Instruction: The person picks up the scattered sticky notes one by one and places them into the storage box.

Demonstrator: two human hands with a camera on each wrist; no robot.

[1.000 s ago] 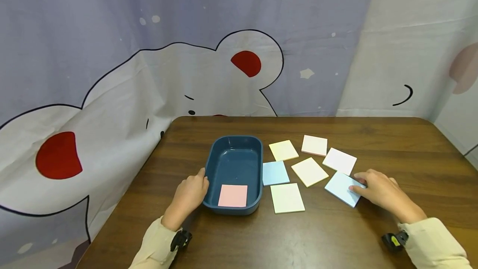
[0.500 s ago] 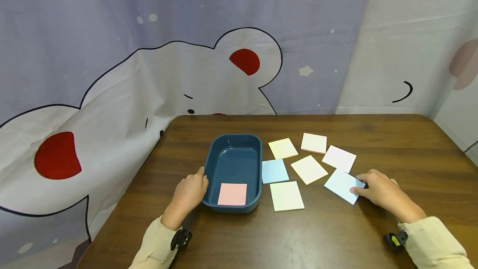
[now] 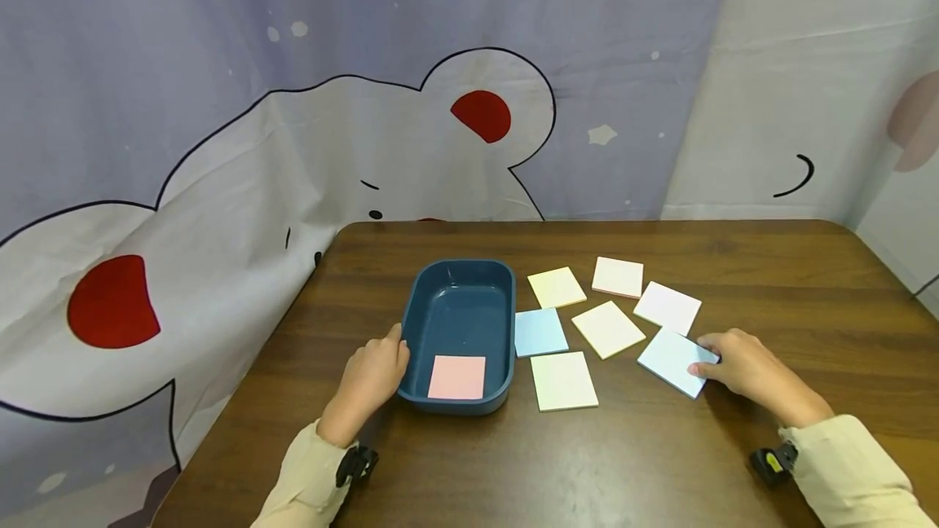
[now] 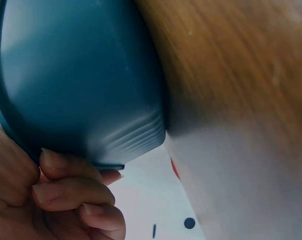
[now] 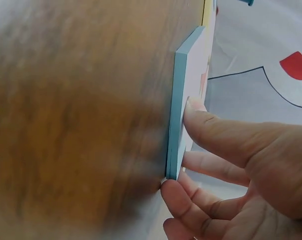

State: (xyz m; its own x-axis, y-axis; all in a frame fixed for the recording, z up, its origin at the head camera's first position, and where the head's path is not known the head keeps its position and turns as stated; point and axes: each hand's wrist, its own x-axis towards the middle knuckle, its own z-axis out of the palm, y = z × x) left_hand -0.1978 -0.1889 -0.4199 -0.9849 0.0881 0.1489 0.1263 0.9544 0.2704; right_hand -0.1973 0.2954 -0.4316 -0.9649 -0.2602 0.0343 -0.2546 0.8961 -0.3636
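Note:
A dark blue tray point(image 3: 458, 410) stands on the table with a pink note pad point(image 3: 456, 377) lying inside it. My left hand point(image 3: 370, 373) grips the tray's left rim; in the left wrist view, its curled fingers point(image 4: 66, 192) are at the tray point(image 4: 81, 85). At the right, my right hand point(image 3: 748, 365) pinches the near-right part of a light blue pad point(image 3: 671, 358), thumb on top. The right wrist view shows the thumb of my right hand point(image 5: 231, 170) on the pad's face and a finger by the edge of that blue pad point(image 5: 177, 110), which lies close to the tabletop.
Between tray and right hand lie several pads: yellow point(image 3: 557, 288), blue point(image 3: 540, 332), pale green point(image 3: 563, 381), cream point(image 3: 608, 329), pale pink point(image 3: 618, 277) and whitish point(image 3: 667, 308). A patterned curtain point(image 3: 623, 80) hangs behind the wooden table point(image 3: 587, 471).
The head view has shifted slightly, moving the table scene up a little. Both hands keep their places at the tray and the light blue pad.

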